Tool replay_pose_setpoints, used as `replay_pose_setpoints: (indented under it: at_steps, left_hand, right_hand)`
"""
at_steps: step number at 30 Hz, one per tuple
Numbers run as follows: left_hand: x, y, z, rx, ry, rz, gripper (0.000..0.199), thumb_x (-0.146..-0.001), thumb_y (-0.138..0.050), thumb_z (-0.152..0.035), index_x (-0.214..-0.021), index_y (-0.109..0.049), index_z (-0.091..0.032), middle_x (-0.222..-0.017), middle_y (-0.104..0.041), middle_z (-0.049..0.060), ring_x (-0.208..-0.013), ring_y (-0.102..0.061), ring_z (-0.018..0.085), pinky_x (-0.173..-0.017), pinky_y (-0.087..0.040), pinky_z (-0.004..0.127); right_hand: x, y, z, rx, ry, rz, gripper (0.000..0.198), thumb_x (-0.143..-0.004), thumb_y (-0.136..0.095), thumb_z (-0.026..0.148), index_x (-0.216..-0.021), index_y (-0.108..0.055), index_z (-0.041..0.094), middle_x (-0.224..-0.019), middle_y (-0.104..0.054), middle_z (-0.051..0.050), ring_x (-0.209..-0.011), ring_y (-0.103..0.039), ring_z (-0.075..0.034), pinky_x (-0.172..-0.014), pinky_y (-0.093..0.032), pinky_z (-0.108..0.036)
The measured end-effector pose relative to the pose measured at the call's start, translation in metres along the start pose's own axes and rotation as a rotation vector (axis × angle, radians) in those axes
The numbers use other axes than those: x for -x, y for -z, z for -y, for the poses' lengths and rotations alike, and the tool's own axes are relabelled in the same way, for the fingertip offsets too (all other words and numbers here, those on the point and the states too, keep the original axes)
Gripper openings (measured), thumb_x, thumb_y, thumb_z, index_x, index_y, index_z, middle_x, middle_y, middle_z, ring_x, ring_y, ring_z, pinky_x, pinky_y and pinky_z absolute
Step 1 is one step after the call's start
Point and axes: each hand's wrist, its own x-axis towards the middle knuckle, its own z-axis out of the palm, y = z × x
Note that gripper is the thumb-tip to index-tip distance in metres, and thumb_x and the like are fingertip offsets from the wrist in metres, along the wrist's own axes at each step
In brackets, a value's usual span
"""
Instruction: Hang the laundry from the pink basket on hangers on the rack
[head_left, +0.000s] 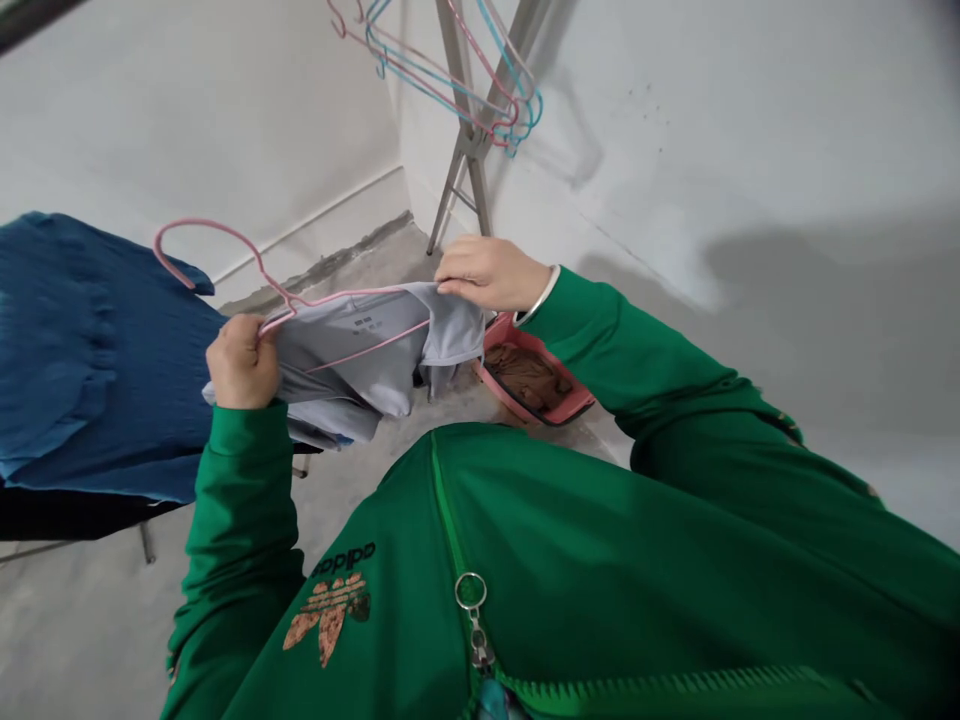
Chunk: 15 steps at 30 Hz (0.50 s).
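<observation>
A light grey shirt (375,370) hangs on a pink hanger (225,228) in front of me, the hanger's bar showing through the neckline. My left hand (244,362) is closed around the hanger near the base of its hook, with some of the shirt's cloth beneath it. At the other end, my right hand (491,272) pinches the shirt's shoulder over the hanger's tip. The hook points up and to the left. The lower part of the shirt falls in folds and is partly hidden behind itself.
A blue garment (112,350) hangs at the left. Several pink and blue hangers (450,85) hang from a metal rack (470,145) by the wall. A pink basket (510,400) holding brown cloth (529,375) stands on the concrete floor (337,530).
</observation>
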Motion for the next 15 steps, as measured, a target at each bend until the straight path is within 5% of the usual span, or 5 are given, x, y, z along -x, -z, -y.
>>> replay_pose_setpoints:
  at_steps: [15]
  left_hand:
    - [0.01, -0.016, -0.001, -0.002, 0.004, 0.027, 0.027, -0.092, -0.041, -0.036, -0.09, -0.061, -0.017, -0.085, -0.062, 0.008, -0.085, -0.06, 0.021, -0.078, -0.047, 0.033]
  right_hand:
    - [-0.003, -0.013, 0.027, 0.098, -0.021, -0.089, 0.044, -0.103, -0.029, 0.043, -0.092, -0.063, 0.019, -0.086, -0.06, -0.006, -0.086, -0.055, -0.019, -0.075, -0.043, -0.034]
